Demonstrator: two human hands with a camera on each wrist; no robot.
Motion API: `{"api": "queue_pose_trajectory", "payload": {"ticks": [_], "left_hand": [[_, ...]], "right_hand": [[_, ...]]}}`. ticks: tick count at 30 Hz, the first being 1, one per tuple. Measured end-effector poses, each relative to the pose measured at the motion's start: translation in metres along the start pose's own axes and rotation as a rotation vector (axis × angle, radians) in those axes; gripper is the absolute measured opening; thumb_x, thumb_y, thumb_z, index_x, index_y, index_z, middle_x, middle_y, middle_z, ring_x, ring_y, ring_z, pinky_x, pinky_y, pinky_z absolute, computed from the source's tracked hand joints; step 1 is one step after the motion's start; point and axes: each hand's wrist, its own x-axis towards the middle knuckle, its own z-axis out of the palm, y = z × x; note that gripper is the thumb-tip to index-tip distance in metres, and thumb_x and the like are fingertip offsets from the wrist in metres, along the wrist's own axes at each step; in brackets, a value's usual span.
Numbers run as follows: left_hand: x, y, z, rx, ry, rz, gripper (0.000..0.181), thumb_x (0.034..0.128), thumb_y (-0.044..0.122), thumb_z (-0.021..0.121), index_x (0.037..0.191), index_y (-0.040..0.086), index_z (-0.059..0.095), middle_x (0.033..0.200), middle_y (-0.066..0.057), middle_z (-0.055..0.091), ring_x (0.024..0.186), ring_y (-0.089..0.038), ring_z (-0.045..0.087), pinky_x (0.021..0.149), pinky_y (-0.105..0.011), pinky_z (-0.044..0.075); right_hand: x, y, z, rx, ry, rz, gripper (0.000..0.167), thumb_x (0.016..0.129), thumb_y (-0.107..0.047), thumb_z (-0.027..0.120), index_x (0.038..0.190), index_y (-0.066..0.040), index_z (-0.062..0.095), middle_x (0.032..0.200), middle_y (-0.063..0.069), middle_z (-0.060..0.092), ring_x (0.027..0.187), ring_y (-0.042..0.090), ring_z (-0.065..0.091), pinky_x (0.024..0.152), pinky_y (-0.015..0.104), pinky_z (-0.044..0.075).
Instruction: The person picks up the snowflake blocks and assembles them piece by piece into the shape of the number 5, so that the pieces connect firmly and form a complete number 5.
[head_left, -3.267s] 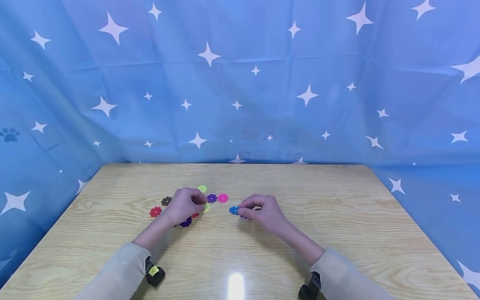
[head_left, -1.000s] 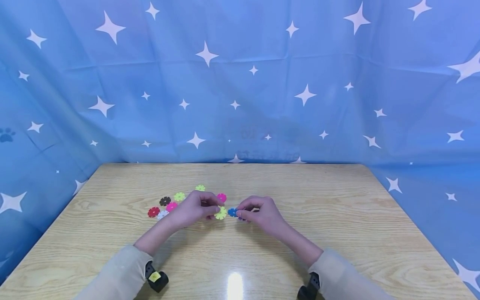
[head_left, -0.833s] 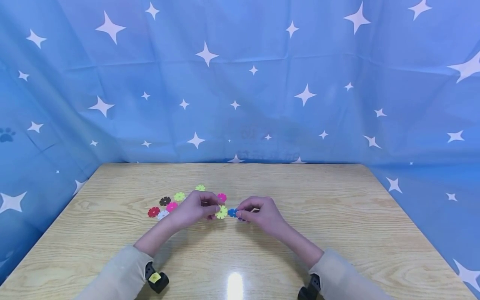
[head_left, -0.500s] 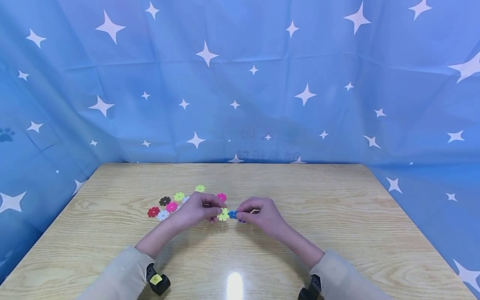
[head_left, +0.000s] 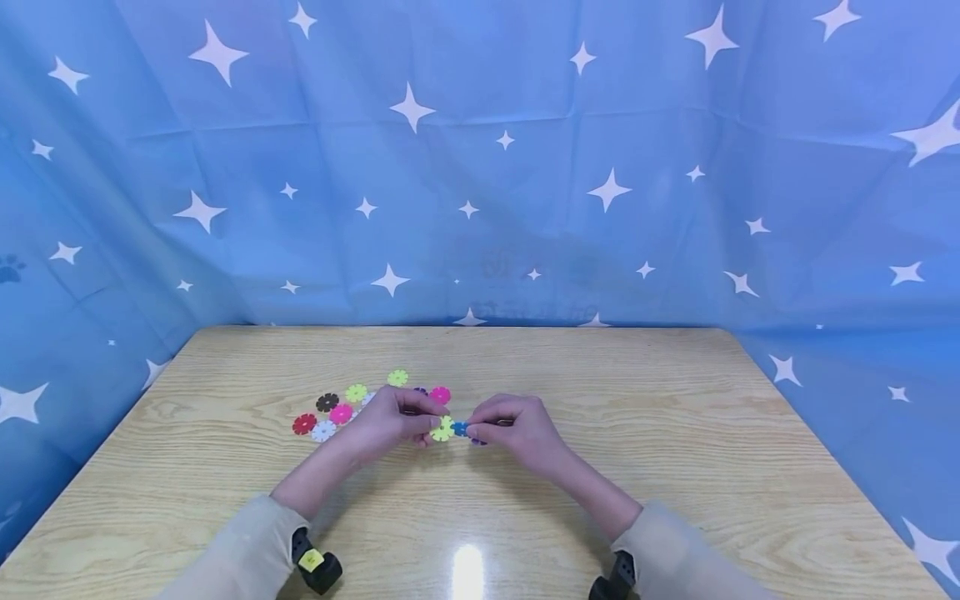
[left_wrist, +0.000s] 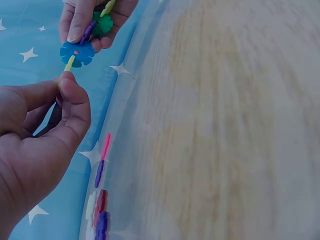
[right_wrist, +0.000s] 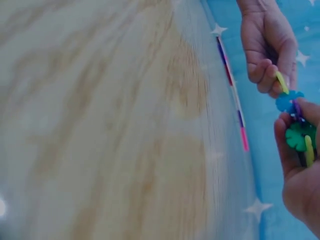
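Observation:
My left hand (head_left: 380, 427) pinches a yellow-green notched disc (head_left: 442, 429) between thumb and fingers. Its edge meets a blue disc (head_left: 460, 428), and in the left wrist view the yellow-green disc (left_wrist: 70, 63) stands crosswise at the rim of the blue disc (left_wrist: 77, 52). My right hand (head_left: 522, 428) grips the blue disc's side of a joined chain. In the right wrist view that chain runs from the blue disc (right_wrist: 288, 101) through a purple disc (right_wrist: 298, 110) and a green disc (right_wrist: 299, 136) to another yellow-green disc (right_wrist: 309, 151), partly hidden by my right hand (right_wrist: 302, 192).
Loose discs lie on the wooden table (head_left: 600, 500) around my left hand: red (head_left: 303, 424), white (head_left: 323, 430), black (head_left: 327, 402), pink (head_left: 341, 413) and yellow-green (head_left: 356, 392). Another yellow-green disc (head_left: 397, 377) and a pink one (head_left: 440, 395) lie farther back. A starry blue cloth (head_left: 525, 167) hangs behind.
My left hand has moved right, carrying the yellow-green disc from among the loose ones to the blue disc. The right hand has shifted only slightly, still holding the chain.

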Motion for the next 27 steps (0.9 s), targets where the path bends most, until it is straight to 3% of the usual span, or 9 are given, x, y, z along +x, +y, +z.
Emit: {"api": "queue_pose_trajectory", "payload": {"ticks": [9, 14, 20, 27], "left_hand": [[-0.0048, -0.0008, 0.001, -0.034, 0.019, 0.026, 0.019, 0.0957, 0.002, 0.069, 0.111, -0.008, 0.073, 0.088, -0.01, 0.068, 0.071, -0.019, 0.066, 0.071, -0.03, 0.058], [-0.0032, 0.004, 0.0008, -0.084, 0.051, -0.004, 0.021, 0.0971, 0.001, 0.067, 0.115, -0.01, 0.071, 0.097, -0.01, 0.069, 0.073, -0.019, 0.067, 0.074, -0.033, 0.06], [-0.0003, 0.0054, -0.0019, -0.068, 0.089, -0.032, 0.028, 0.095, 0.003, 0.07, 0.12, -0.008, 0.07, 0.1, -0.01, 0.071, 0.079, -0.02, 0.067, 0.079, -0.037, 0.06], [-0.0002, 0.0022, -0.0054, -0.079, 0.1, -0.009, 0.028, 0.0921, 0.001, 0.072, 0.118, -0.009, 0.069, 0.1, -0.01, 0.071, 0.085, -0.022, 0.07, 0.081, -0.037, 0.061]], "right_hand": [[0.0038, -0.0047, 0.0066, 0.002, -0.003, -0.004, 0.005, 0.09, -0.002, 0.077, 0.094, -0.001, 0.08, 0.096, 0.01, 0.07, 0.079, 0.02, 0.071, 0.074, 0.031, 0.062], [0.0073, -0.0064, 0.0063, -0.023, 0.017, 0.013, 0.006, 0.091, -0.005, 0.077, 0.096, -0.004, 0.08, 0.097, 0.008, 0.071, 0.081, 0.02, 0.07, 0.076, 0.03, 0.061], [0.0089, -0.0055, 0.0064, -0.024, 0.04, 0.029, 0.008, 0.092, -0.008, 0.077, 0.099, -0.004, 0.078, 0.096, 0.008, 0.073, 0.081, 0.021, 0.071, 0.076, 0.031, 0.061], [0.008, -0.0015, 0.0075, 0.0, 0.031, 0.07, 0.015, 0.091, -0.006, 0.077, 0.105, 0.0, 0.077, 0.095, 0.009, 0.075, 0.082, 0.022, 0.073, 0.074, 0.035, 0.062]]}}
